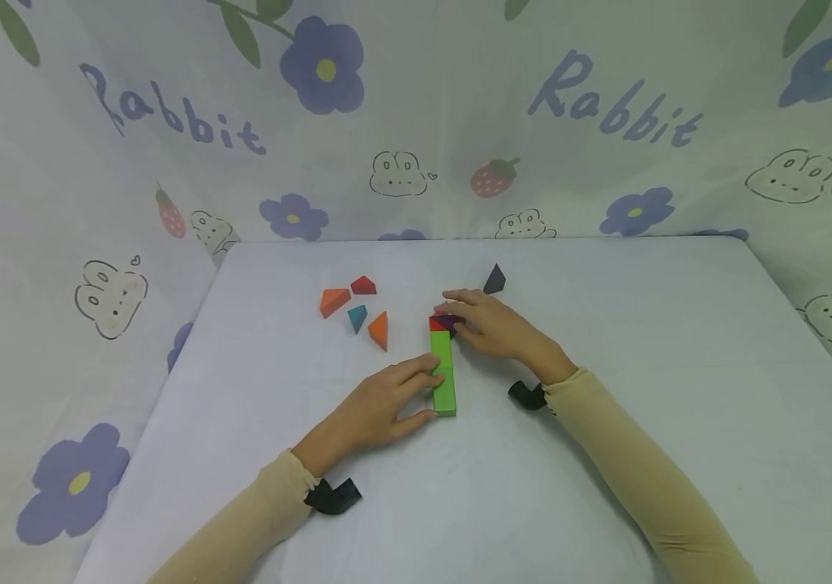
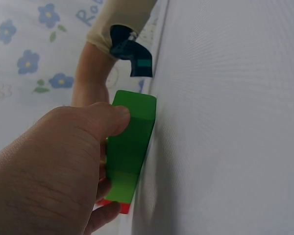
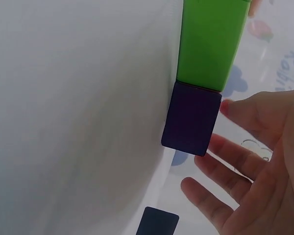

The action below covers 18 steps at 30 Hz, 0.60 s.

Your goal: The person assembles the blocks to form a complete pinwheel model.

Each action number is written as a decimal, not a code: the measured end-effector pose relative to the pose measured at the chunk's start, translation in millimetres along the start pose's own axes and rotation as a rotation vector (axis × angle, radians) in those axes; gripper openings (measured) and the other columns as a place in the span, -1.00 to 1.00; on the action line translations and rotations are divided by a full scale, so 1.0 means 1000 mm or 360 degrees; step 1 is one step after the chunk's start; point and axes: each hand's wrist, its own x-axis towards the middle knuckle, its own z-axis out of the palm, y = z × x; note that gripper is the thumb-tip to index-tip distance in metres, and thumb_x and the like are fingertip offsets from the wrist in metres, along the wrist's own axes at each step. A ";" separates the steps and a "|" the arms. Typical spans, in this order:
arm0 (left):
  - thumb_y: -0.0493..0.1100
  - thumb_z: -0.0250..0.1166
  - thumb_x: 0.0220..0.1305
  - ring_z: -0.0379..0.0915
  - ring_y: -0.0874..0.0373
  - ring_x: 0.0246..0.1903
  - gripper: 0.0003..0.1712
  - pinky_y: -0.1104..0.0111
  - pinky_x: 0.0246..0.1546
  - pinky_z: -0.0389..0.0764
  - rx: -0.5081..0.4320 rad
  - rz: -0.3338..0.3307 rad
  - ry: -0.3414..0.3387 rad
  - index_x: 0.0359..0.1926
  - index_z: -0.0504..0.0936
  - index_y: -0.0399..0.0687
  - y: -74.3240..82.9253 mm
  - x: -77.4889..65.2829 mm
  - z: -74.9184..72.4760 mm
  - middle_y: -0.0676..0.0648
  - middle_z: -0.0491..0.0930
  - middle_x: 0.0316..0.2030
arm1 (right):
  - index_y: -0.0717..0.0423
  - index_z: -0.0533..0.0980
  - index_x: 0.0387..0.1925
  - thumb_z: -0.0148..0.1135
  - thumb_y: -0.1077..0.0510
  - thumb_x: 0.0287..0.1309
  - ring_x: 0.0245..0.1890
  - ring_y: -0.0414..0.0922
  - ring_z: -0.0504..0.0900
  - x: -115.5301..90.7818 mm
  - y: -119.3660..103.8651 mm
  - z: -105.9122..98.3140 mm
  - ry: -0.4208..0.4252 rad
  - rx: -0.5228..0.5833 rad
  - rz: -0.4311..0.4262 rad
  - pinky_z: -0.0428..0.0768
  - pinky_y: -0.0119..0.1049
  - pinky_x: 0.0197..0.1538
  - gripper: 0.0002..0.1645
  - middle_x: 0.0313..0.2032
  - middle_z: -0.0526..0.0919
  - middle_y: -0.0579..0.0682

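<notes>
Two green blocks (image 1: 443,391) stand end to end in a row on the white table. At the row's far end a red wedge (image 1: 435,324) and a dark purple wedge (image 3: 192,117) sit against each other. My left hand (image 1: 397,401) rests along the left side of the green blocks, its thumb at the near end and fingertips on their edge. The right hand (image 1: 492,327) holds the purple wedge, thumb at its near corner and other fingers around its far side, partly hiding the red wedge in the head view.
Left of the row lie an orange wedge (image 1: 333,302), a red wedge (image 1: 363,285), a small blue wedge (image 1: 358,317) and a second orange wedge (image 1: 379,331). A dark wedge (image 1: 495,279) stands behind the right hand. Patterned cloth (image 1: 416,122) hangs around the table.
</notes>
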 end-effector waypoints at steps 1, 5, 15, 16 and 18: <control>0.00 0.38 0.22 0.32 0.09 0.35 -0.48 0.28 0.33 0.41 -0.0001 0.0003 0.0001 0.17 0.56 -0.05 0.000 0.000 0.000 -0.08 0.45 0.27 | -0.04 0.51 0.23 0.13 0.23 0.33 0.34 0.08 0.38 0.000 0.000 0.000 0.0003 -0.0003 -0.0016 0.38 0.04 0.38 -0.55 0.33 0.42 0.13; 0.02 0.36 0.24 0.30 0.11 0.36 -0.48 0.30 0.36 0.37 0.0011 -0.0006 -0.0014 0.17 0.55 -0.04 0.000 0.000 0.000 -0.07 0.44 0.28 | -0.08 0.54 0.20 0.15 0.24 0.32 0.33 0.08 0.39 0.000 -0.002 0.000 0.0020 0.0008 -0.0106 0.38 0.04 0.38 -0.56 0.30 0.44 0.15; 0.03 0.35 0.25 0.29 0.12 0.37 -0.48 0.29 0.36 0.38 0.0003 -0.0030 -0.0034 0.18 0.55 -0.03 0.001 0.001 -0.001 -0.07 0.43 0.28 | -0.05 0.59 0.15 0.14 0.26 0.32 0.31 0.08 0.41 -0.001 -0.003 0.000 0.0002 0.0041 -0.0160 0.39 0.02 0.37 -0.60 0.26 0.49 0.18; 0.03 0.35 0.25 0.29 0.12 0.37 -0.48 0.29 0.35 0.38 0.0002 -0.0031 -0.0037 0.18 0.55 -0.03 0.001 0.001 -0.001 -0.07 0.43 0.29 | -0.05 0.59 0.15 0.13 0.26 0.33 0.31 0.08 0.41 -0.001 -0.003 0.000 -0.0001 0.0045 -0.0158 0.39 0.02 0.37 -0.60 0.26 0.49 0.18; 0.03 0.34 0.25 0.29 0.12 0.37 -0.48 0.29 0.36 0.38 0.0002 -0.0034 -0.0043 0.19 0.54 -0.03 0.001 0.001 -0.001 -0.07 0.42 0.29 | -0.05 0.58 0.15 0.13 0.26 0.33 0.31 0.08 0.41 -0.002 -0.003 0.000 -0.0006 0.0047 -0.0152 0.39 0.03 0.37 -0.59 0.27 0.48 0.18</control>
